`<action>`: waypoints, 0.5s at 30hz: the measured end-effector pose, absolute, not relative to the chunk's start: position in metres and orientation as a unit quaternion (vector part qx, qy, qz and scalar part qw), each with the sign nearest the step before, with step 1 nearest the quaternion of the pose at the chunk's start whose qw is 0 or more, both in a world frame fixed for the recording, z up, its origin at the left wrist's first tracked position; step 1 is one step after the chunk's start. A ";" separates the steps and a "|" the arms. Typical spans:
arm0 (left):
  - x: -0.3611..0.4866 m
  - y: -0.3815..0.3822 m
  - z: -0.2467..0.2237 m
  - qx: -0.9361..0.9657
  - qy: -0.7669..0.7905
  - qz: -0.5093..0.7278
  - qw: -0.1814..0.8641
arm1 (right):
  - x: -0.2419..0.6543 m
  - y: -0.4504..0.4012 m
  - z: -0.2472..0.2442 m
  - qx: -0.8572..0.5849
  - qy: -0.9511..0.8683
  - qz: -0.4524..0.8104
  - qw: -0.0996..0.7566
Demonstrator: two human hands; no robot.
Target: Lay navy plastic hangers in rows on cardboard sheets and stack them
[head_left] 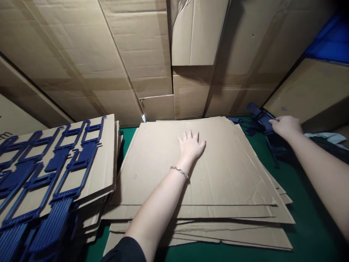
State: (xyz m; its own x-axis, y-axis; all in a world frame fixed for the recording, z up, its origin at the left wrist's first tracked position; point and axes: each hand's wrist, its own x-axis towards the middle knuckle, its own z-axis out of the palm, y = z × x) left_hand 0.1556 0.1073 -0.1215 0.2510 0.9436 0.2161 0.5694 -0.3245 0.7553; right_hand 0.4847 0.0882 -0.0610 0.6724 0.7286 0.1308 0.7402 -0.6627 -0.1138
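Note:
My left hand lies palm down on the top sheet of a stack of flat cardboard, its fingers spread. A chain bracelet circles that wrist. At the far right, the thumb and fingers of my right hand pinch the edge of a dark blue plastic part with a ribbed face. Other dark blue pieces lie close to it, partly behind the stack's corner; where one piece ends and another begins is hard to make out.
On the left, another cardboard pile carries several dark blue plastic frames in rows. Large taped cartons form a wall behind. A green surface lies underneath. A carton and pale cloth are at right.

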 end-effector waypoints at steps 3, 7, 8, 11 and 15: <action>0.159 0.109 -0.119 0.683 0.445 0.417 0.402 | 0.468 0.082 -0.030 -0.900 -0.420 -0.057 0.105; 0.160 0.110 -0.109 0.632 0.379 0.418 0.531 | 0.418 0.067 0.017 -0.840 -0.487 -0.107 0.212; 0.159 0.109 -0.107 0.621 0.362 0.413 0.560 | 0.402 0.063 0.022 -0.824 -0.498 -0.093 0.254; 0.154 0.108 -0.102 0.558 0.277 0.369 0.689 | 0.351 0.053 0.008 -0.752 -0.485 0.127 0.427; 0.152 0.106 -0.106 0.464 0.194 0.275 0.820 | 0.288 0.046 -0.062 -0.693 -0.467 0.322 0.446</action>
